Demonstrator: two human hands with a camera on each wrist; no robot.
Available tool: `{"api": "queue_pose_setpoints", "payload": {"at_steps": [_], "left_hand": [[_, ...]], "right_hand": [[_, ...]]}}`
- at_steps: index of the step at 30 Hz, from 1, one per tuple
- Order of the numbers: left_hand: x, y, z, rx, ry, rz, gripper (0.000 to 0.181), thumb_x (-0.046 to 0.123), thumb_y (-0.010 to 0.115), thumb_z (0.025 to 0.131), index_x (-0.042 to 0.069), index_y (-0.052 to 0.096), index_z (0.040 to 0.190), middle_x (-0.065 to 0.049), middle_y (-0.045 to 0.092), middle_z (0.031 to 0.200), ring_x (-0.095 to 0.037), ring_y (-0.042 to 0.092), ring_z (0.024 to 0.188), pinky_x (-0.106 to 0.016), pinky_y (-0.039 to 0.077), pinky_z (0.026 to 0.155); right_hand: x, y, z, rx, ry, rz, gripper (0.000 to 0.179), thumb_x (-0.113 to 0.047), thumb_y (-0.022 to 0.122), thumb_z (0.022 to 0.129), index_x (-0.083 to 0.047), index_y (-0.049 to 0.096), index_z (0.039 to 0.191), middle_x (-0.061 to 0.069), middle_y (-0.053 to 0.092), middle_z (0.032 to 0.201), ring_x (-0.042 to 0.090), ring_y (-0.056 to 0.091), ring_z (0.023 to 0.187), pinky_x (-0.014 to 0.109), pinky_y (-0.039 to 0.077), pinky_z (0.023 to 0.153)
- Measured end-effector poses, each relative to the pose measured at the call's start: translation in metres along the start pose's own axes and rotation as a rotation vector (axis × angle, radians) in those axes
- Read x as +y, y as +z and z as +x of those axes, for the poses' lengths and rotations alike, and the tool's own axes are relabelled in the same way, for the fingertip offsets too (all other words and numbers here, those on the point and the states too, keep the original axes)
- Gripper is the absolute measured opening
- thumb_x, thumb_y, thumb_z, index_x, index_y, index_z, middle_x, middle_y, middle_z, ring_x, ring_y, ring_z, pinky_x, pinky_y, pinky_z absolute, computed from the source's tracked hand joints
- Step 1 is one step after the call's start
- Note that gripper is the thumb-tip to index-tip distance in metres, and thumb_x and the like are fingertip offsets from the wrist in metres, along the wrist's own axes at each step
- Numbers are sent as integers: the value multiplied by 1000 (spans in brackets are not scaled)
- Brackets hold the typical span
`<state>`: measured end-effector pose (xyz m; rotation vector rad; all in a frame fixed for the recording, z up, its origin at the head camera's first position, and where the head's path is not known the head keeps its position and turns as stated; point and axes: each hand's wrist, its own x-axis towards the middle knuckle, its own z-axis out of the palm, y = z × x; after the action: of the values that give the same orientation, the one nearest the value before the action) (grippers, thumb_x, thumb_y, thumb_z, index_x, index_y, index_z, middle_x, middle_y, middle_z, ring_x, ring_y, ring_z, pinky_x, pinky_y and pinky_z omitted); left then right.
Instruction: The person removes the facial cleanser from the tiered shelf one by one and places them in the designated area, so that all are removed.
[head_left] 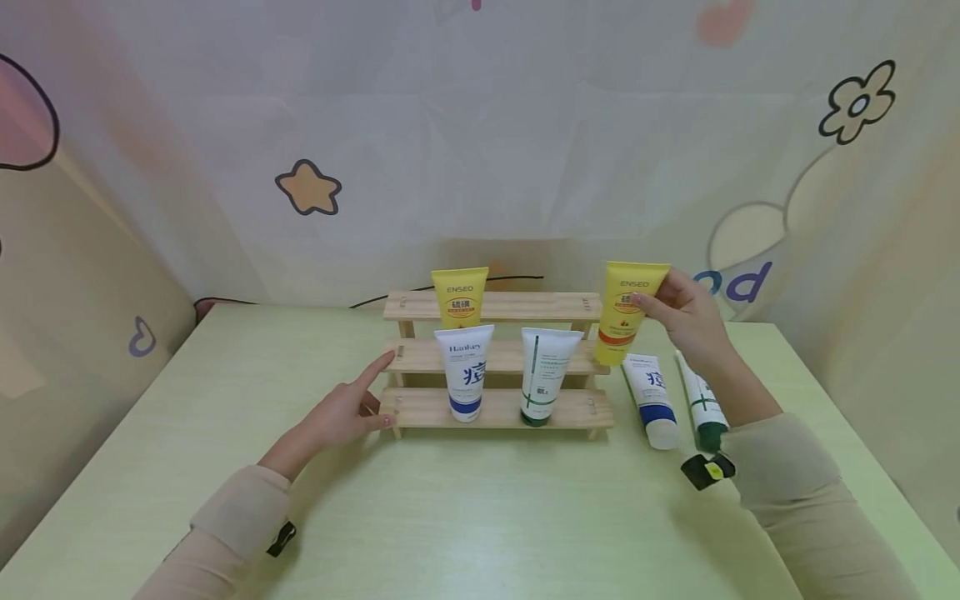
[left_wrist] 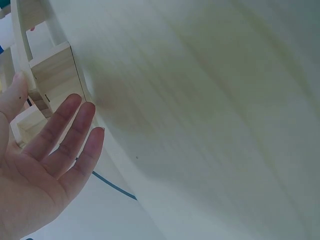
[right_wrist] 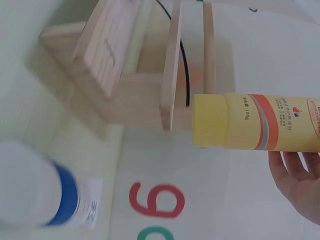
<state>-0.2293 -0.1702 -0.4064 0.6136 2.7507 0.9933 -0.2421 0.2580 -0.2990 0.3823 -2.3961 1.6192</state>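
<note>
My right hand (head_left: 693,321) pinches a yellow squeeze tube (head_left: 628,312) marked ENSEO, cap down and slightly tilted, by the right end of a three-tier wooden rack (head_left: 491,357). In the right wrist view the yellow tube's cap (right_wrist: 210,121) is near the rack's shelf ends, fingers beneath the tube. At the rack's left end, my left hand (head_left: 341,414) touches it with index finger and thumb; the left wrist view shows the other fingers (left_wrist: 75,132) extended. A white-and-blue tube (head_left: 465,375) and a white-and-green tube (head_left: 547,379) stand on the lowest tier. Another yellow tube (head_left: 460,293) stands behind, its lower part hidden.
Right of the rack, a second white-and-blue tube (head_left: 651,404) and a second white-and-green tube (head_left: 703,408) lie on the pale table (head_left: 480,517), the latter partly behind my right forearm. A patterned cloth (head_left: 480,142) hangs behind the table, with a dark cord (head_left: 371,300) near its base.
</note>
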Motion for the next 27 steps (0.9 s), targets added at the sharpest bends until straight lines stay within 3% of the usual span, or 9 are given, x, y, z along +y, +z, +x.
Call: {"api": "queue_pose_setpoints", "payload": {"at_steps": [8,17,27], "left_hand": [[0,-2,-2,3,-16,-6,89,18,70,82,23,10,147,-11,65,89,-21,61,79,-37,48,69],[0,-1,-4,7,-13,-3,88,18,69,82,22,10,147,-12,65,90,-21,62,79,-37,49,68],[1,-1,-5,8,-9,-16,89,17,70,81,23,10,147,-11,65,88,-20,61,78,-36,48,67]], "right_hand": [[15,-40,-15,48,77,-41,23,-20,56,92,-16,53,114,-15,59,96,1,56,89,12,44,74],[43,-81,-36,71,96,-18,20,-12,54,92,-26,54,106,-18,59,93,-3,57,82,11,45,69],[87,-130,-53,38,219,-141,15,-25,52,93,-25,50,109,-22,57,92,-5,56,79,15,47,65]]}}
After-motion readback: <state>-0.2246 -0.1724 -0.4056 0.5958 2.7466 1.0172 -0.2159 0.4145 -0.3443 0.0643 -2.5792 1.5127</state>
